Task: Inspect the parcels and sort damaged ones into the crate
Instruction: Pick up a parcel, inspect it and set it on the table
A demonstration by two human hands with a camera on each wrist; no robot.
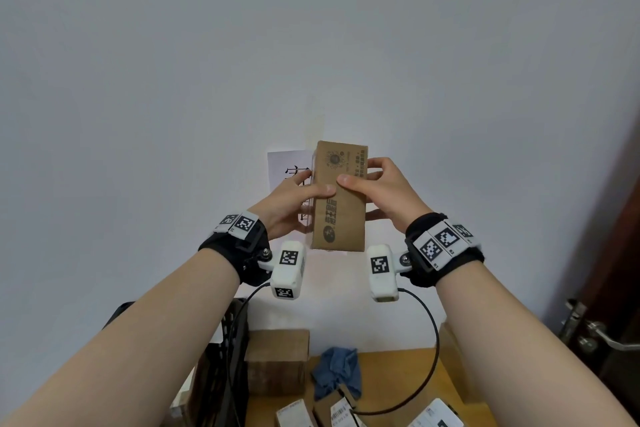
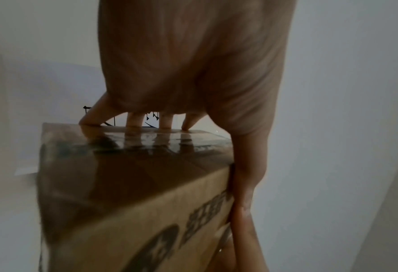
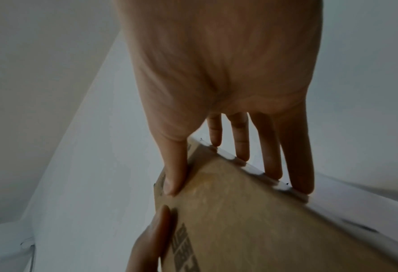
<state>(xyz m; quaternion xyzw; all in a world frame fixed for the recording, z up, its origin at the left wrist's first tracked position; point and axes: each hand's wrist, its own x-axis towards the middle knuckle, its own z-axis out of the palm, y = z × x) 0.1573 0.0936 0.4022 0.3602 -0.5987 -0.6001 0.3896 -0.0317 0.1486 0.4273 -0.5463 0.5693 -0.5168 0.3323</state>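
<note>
**Parcel held up for inspection**

Pale wall (image 1: pixel 311 45) fills most of the head view, with a white paper sign (image 1: pixel 287 168) stuck to it just behind the raised hands. Both hands hold one brown cardboard parcel (image 1: pixel 341 198) upright, well above the wooden bench (image 1: pixel 398 378), probably so its printed face and edges can be checked at eye level. The left hand (image 1: pixel 287 208) grips the left side, thumb on the front face and fingers (image 2: pixel 133 120) pressed against the glossy taped back. The right hand (image 1: pixel 384 191) grips the right side in the same way, thumb on the front and fingers (image 3: pixel 242 136) wrapped behind. A two-sided hold like this lets the parcel be turned to show each face. No dent or tear shows on the visible faces, though the back is hidden from the head view.

Below, on the bench, stand a larger cardboard box (image 1: pixel 277 360), a crumpled blue cloth (image 1: pixel 337 371) and several small labelled parcels (image 1: pixel 294 414) near the lower edge. The dark crate (image 1: pixel 221 357) sits at the left, partly behind the left forearm. A cable (image 1: pixel 429 350) loops from the right wrist camera above the parcels and could snag on the way down. A door handle (image 1: pixel 595 333) shows at the far right.
</note>
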